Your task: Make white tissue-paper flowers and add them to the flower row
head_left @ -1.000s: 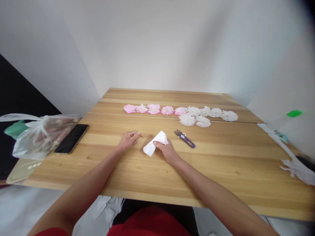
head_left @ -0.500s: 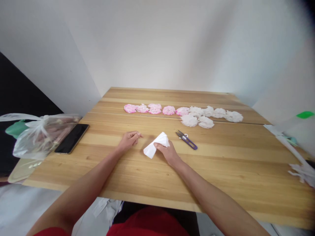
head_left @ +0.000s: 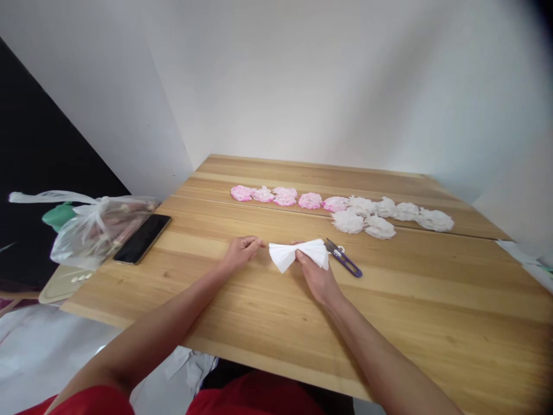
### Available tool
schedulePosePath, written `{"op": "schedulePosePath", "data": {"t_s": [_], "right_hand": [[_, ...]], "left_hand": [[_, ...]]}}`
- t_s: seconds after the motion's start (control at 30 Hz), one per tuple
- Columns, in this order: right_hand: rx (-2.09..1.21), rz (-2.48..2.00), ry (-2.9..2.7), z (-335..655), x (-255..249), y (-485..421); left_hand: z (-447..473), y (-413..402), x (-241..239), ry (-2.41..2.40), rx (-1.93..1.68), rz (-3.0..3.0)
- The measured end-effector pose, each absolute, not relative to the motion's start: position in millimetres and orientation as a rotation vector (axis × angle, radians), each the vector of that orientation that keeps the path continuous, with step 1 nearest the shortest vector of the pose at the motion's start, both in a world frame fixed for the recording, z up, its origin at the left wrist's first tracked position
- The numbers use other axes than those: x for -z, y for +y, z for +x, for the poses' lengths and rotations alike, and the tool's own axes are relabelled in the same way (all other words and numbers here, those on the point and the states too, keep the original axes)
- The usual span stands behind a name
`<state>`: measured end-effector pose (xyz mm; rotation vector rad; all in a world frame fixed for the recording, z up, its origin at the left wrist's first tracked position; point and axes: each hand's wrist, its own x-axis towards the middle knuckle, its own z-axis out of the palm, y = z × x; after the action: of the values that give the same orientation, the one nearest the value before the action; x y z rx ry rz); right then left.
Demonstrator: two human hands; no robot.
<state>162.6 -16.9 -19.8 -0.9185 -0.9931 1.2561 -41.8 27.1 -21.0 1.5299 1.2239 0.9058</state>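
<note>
My right hand [head_left: 317, 278] pinches a pleated white tissue paper [head_left: 283, 255] at its gathered middle, so both ends fan out like a bow. To its left, my left hand [head_left: 243, 252] hovers low above the table with thumb and fingers pressed together. Whatever those fingertips hold, if anything, is too small to make out. Just right of the paper lie purple-handled thread snips [head_left: 345, 258], blades pointing away from me. A row of fluffy paper flowers lies farther back: pink-edged ones [head_left: 310, 200] on the left, white ones [head_left: 348, 221] on the right.
A black phone [head_left: 142, 239] lies at the left edge of the wooden table [head_left: 242, 323]. Beside it sits a tied clear plastic bag [head_left: 97, 230] with brownish contents. White scraps [head_left: 190, 364] lie below the front edge. A wall [head_left: 302, 86] stands behind.
My right hand has turned the pleated paper from a slant to nearly level. My left hand stays pinched close by. The whole view has shifted slightly.
</note>
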Motion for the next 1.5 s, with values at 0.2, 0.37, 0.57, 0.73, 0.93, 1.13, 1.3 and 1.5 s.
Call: {"op": "schedulePosePath", "data": {"t_s": [0.2,0.37,0.57,0.73,0.93,1.13,1.3,1.5], "right_hand": [[-1.257,-0.857,-0.855,164,18,-14],[-1.295,-0.884,-0.924,164,15,-17],[-1.218,-0.873,-0.943,167,19,-17],[-1.217,-0.931,-1.039,166,24,-18],[-1.195,-0.952,-1.177,162,25,-20],[-1.202,-0.97,-1.22,159,23,-21],[-1.285,-1.064,-1.161,157,20,-22],[-1.288,-1.169,-1.111,156,22,-21]], "left_hand": [[-13,17,17,1.116,-0.786,1.581],[9,14,30,1.043,-0.825,1.532],[-7,15,22,1.146,-1.084,1.491],[-18,8,-2,1.172,-1.375,1.896],[-14,-2,-7,1.077,-1.161,2.307],[-13,0,-4,1.027,-1.124,2.337],[-14,2,-4,1.056,-1.109,2.27],[-15,4,-8,1.105,-1.167,2.158]]}}
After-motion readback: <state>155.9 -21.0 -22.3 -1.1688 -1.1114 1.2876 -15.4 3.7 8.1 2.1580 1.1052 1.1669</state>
